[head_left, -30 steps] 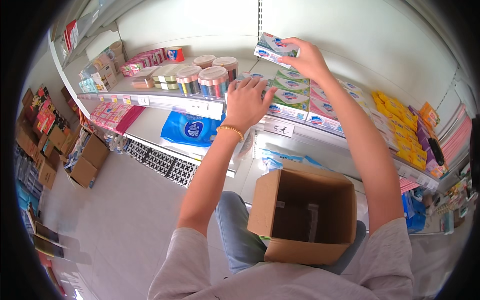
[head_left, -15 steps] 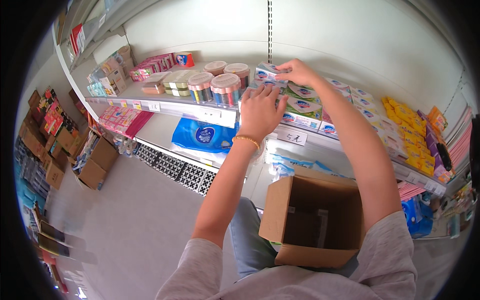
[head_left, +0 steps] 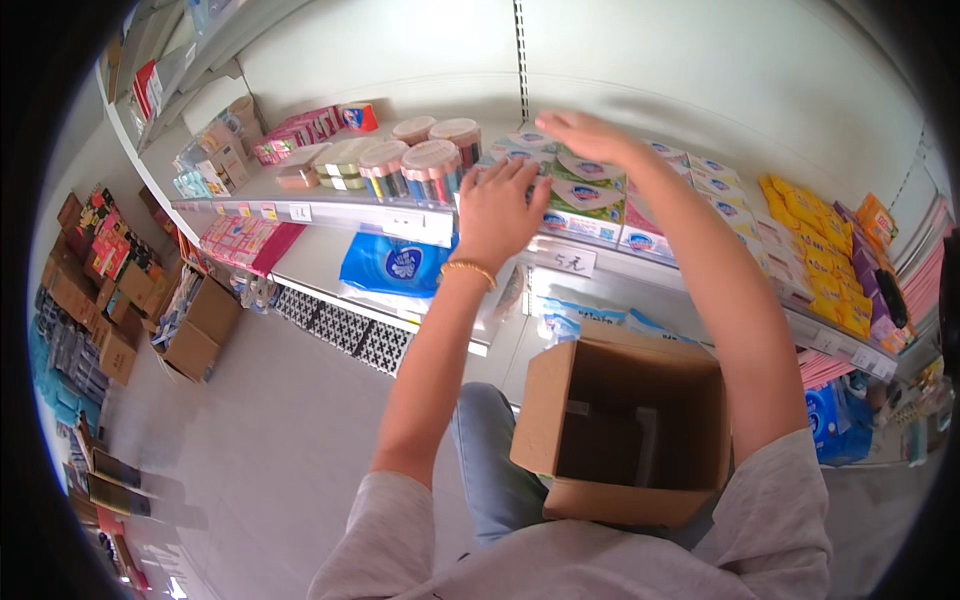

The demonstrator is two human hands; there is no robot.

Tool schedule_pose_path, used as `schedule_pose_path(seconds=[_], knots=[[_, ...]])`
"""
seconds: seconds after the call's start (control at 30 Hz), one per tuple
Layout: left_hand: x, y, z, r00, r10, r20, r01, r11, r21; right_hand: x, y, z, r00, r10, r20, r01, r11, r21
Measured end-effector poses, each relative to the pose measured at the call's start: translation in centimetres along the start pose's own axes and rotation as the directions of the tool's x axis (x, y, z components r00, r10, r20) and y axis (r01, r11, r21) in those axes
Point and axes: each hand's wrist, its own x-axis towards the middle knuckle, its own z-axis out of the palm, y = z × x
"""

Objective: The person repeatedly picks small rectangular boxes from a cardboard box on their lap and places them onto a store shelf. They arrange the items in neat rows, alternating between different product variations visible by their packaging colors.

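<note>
On the shelf in front of me, small soap boxes [head_left: 583,196] in white, green and pink stand packed in rows. My left hand [head_left: 503,207], with a beaded bracelet on its wrist, lies flat with fingers stretched over the front left boxes; it holds nothing, and its palm hides what lies beneath. Above the back of the rows hovers my right hand [head_left: 592,138], fingers extended leftward and slightly blurred, nothing seen in its grip. Beside my left hand stand several clear round tubs [head_left: 431,172] with pink lids and colourful contents.
An open cardboard box [head_left: 540,415] sits at my lap, bare inside. A price card [head_left: 562,258] hangs on the shelf edge. Yellow packs [head_left: 820,255] fill the right side; a blue pack [head_left: 395,265] lies on the lower shelf. Another carton [head_left: 205,325] stands on the floor.
My right hand has lifted off the box at the back left, which now sits level with the others, and its fingers have straightened. My left hand stays on the front boxes.
</note>
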Motion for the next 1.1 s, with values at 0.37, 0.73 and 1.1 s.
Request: schedule_pose_path(seconds=[0.37,0.73,1.1], knots=[[-3.4,5.8,-1.2,0.962,0.168,-0.216,-0.220,0.944,-0.245,-32.2,-8.0,-2.2,0.998,-0.030,-0.057,0.038,0.989,0.144],[-24.1,21.8,13.6,0.050,0.638,0.769,-0.393,0.720,-0.572,-49.8,-4.8,9.9,0.797,0.500,0.340,-0.550,0.833,0.064],[-42.7,23.2,27.1,-0.185,0.806,0.563,-0.406,0.459,-0.790,-51.2,-4.5,11.2,0.860,0.438,0.262,-0.459,0.888,0.024]])
